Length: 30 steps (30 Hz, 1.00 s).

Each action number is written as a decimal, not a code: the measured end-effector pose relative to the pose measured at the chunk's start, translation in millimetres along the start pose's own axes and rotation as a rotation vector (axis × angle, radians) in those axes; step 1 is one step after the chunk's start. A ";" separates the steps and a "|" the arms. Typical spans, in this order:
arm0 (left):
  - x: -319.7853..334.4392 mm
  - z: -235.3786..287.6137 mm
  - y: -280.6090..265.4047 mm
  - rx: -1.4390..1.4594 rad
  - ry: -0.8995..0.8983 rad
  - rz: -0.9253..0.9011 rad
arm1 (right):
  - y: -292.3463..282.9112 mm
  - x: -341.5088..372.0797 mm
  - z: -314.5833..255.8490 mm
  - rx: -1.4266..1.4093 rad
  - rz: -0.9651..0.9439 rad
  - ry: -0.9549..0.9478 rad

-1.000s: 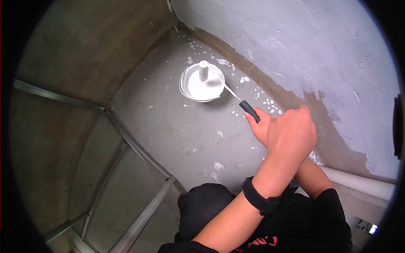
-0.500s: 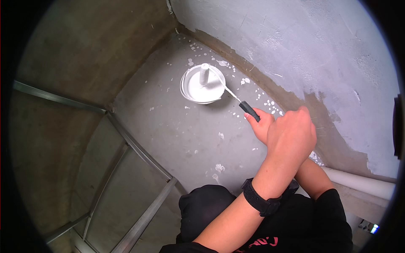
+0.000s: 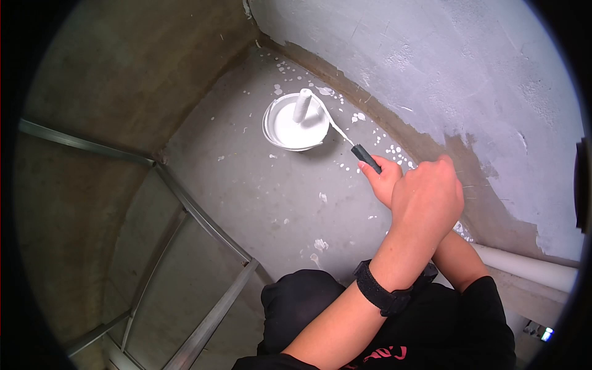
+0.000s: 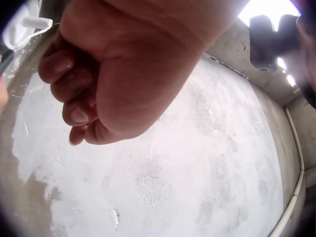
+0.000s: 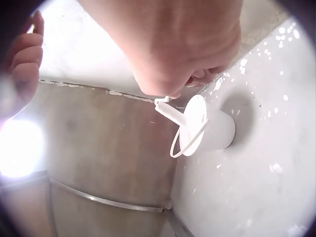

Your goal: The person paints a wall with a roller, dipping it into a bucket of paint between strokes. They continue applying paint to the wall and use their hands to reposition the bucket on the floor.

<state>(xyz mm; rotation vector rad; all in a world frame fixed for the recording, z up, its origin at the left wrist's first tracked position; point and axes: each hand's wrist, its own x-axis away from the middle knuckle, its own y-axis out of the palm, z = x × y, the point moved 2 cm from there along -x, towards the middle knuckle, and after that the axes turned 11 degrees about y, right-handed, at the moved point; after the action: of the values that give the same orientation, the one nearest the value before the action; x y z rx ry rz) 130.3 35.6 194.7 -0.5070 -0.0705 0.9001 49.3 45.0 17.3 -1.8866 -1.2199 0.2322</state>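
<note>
In the head view my right hand [image 3: 385, 182] grips the dark handle [image 3: 366, 158] of a paint roller [image 3: 302, 106]. Its white, paint-covered sleeve stands tilted in a white bucket [image 3: 269, 117] of white paint, the lower end in the paint and the upper end above the rim. The thin frame slants over the bucket's right side. My left hand [image 3: 428, 194] is raised across the right forearm and hides part of it. Seen in the left wrist view, the left hand's fingers [image 4: 76, 91] curl toward the palm around nothing.
A partly painted wall [image 3: 468, 74] rises on the right, bare brown along its foot. White paint spots [image 3: 357, 117] dot the grey floor [image 3: 246, 185] beside the bucket. Metal bars [image 3: 203, 219] run along the left, and a white pipe [image 3: 530, 268] lies low at the right.
The roller sleeve's upper end has shifted slightly right, so it leans more. The handle has moved a little up and right with my right hand. The left hand has hardly moved.
</note>
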 end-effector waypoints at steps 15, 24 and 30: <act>-1.1 -2.5 1.3 0.007 -0.007 -0.007 | -5.0 -7.9 0.4 -0.611 -0.468 0.435; -1.3 -3.2 3.5 0.020 -0.011 0.003 | 1.8 -4.7 8.7 -0.889 -0.680 0.572; -1.2 -1.6 1.3 0.025 -0.046 -0.013 | 9.5 -3.9 22.8 -0.843 -0.694 0.566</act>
<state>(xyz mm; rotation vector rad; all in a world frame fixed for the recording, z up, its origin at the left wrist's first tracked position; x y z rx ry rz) 129.0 34.8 192.9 -0.4621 -0.1048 0.8986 41.0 53.0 -4.9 -1.8116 -1.5791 -1.2703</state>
